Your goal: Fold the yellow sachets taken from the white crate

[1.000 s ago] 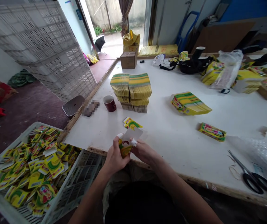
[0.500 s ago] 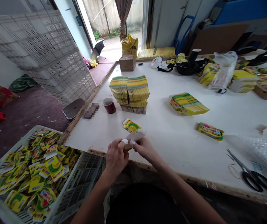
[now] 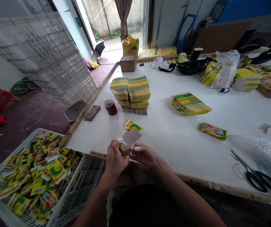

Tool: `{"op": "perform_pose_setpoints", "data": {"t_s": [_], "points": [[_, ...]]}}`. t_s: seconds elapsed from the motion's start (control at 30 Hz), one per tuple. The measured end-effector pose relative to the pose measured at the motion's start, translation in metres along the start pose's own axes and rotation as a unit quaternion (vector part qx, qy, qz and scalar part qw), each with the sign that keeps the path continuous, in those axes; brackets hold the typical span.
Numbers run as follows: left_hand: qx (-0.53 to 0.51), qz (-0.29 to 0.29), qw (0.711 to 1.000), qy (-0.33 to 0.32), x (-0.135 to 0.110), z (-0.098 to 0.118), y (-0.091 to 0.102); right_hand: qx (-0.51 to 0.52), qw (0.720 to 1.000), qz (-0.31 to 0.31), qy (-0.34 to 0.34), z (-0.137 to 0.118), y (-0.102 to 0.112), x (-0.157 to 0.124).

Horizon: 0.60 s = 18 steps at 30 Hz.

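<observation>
My left hand point(image 3: 116, 158) is closed around a small cardboard box point(image 3: 132, 138), yellow on one side, with a pale grey face turned up. At the box's near right end, my right hand point(image 3: 145, 154) pinches its edge. White tape wraps a finger on each hand. Just beyond them, a yellow and green printed carton point(image 3: 133, 126) lies flat on the white table point(image 3: 164, 138). Stacked bundles of flat yellow cartons point(image 3: 130, 93) stand farther back, beside a dark red mug point(image 3: 110, 107).
At lower left a plastic crate point(image 3: 72, 189) is heaped with yellow cartons. Scissors point(image 3: 256, 175) and bubble wrap point(image 3: 265, 154) lie at the right. A fanned bundle of cartons point(image 3: 189, 104) and a single carton pack point(image 3: 213, 131) rest right of centre. White crates point(image 3: 43, 53) are stacked at the left.
The box's grey face has tilted up and shifted slightly left. My right hand has moved from the top of the box down to its near end.
</observation>
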State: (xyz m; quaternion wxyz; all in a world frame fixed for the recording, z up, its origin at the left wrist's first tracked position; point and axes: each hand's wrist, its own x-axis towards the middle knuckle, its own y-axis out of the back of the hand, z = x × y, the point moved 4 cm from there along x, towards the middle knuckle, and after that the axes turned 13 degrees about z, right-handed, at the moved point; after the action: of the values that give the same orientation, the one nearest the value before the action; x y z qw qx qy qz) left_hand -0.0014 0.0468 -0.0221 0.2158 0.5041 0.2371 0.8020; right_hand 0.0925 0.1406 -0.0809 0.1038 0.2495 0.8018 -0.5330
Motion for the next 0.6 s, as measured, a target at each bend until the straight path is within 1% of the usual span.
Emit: {"op": "perform_pose_setpoints", "data": {"t_s": [0.07, 0.13, 0.17, 0.23, 0.33, 0.43, 0.5, 0.53, 0.57, 0.6], "points": [[-0.031, -0.029, 0.998, 0.053, 0.0, -0.007, -0.002, -0.016, 1.0, -0.021, 0.011, -0.005, -0.002, -0.005], [-0.061, -0.062, 0.992, 0.094, 0.001, -0.011, -0.004, -0.066, 0.996, -0.036, 0.042, -0.011, -0.006, -0.009], [-0.068, -0.078, 0.989, 0.105, 0.002, -0.011, -0.005, -0.098, 0.993, -0.032, 0.064, -0.015, -0.007, -0.01], [-0.065, -0.105, 0.986, 0.111, 0.002, -0.011, -0.008, -0.162, 0.98, -0.002, 0.116, -0.021, -0.011, -0.009], [-0.076, -0.136, 0.98, 0.125, 0.0, -0.008, -0.012, -0.247, 0.952, 0.031, 0.176, -0.024, -0.021, -0.005], [-0.103, -0.144, 0.972, 0.154, -0.002, -0.008, -0.015, -0.346, 0.907, 0.066, 0.232, -0.025, -0.029, -0.001], [-0.105, -0.138, 0.97, 0.17, -0.003, -0.01, -0.015, -0.397, 0.875, 0.078, 0.266, -0.027, -0.031, -0.002], [-0.102, -0.134, 0.97, 0.175, -0.002, -0.011, -0.014, -0.407, 0.866, 0.073, 0.279, -0.028, -0.031, -0.003], [-0.095, -0.13, 0.971, 0.175, -0.002, -0.012, -0.014, -0.405, 0.865, 0.064, 0.29, -0.029, -0.031, -0.005], [-0.084, -0.125, 0.974, 0.171, -0.002, -0.012, -0.013, -0.393, 0.869, 0.057, 0.295, -0.03, -0.03, -0.006]]}}
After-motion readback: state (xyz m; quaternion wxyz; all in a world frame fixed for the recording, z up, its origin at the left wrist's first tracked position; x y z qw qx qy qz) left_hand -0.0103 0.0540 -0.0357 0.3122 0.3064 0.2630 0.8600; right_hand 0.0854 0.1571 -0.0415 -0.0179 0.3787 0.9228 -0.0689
